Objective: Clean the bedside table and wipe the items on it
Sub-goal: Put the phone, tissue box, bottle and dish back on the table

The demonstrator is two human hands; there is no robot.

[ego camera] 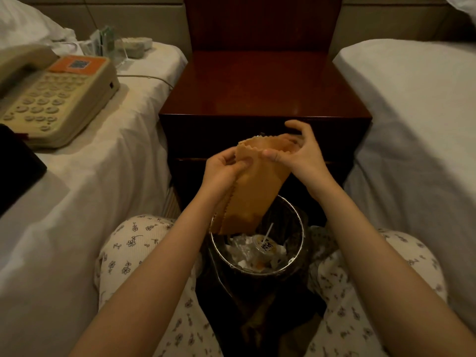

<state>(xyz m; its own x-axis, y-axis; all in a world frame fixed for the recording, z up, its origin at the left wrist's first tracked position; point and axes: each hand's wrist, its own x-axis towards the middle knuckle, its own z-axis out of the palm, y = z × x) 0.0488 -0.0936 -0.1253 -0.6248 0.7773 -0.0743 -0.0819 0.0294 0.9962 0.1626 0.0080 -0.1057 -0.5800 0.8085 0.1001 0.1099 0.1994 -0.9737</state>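
An orange cloth with zigzag edges hangs folded in front of the dark wooden bedside table. My left hand pinches its upper left edge. My right hand pinches the upper right edge between thumb and fingers. The cloth's lower end dangles over a waste bin on the floor between my knees. Nothing stands on the table's glossy top. A beige telephone lies on the left bed.
The bin holds crumpled wrappers and a small cup with a stick. On the left bed also lie a dark flat object, a clear acrylic stand and a pale remote-like item. A white bed flanks the table's right.
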